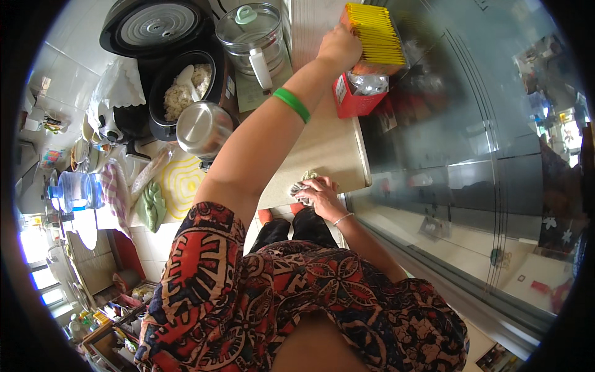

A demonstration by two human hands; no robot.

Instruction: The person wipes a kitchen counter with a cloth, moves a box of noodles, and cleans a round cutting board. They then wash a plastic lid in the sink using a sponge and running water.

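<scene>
My left hand point(341, 44), its wrist pointing down the view, grips the near left side of an orange box point(379, 68) packed with upright yellow packets point(375, 35); its fingertips are partly hidden. A green band is on that forearm. Just below the box stands a red carton point(355, 100) with clear plastic wrapping inside. My right hand point(323, 197) holds a crumpled light cloth point(304, 188) at the near edge of the pale countertop point(320, 153).
An open rice cooker point(158, 88) with rice and a white paddle stands left, beside a steel pot point(204, 128). A glass pot point(251, 42) with a lid is behind. A glass panel point(441, 125) borders the counter's right. A green cloth point(151, 207) hangs at the left counter edge.
</scene>
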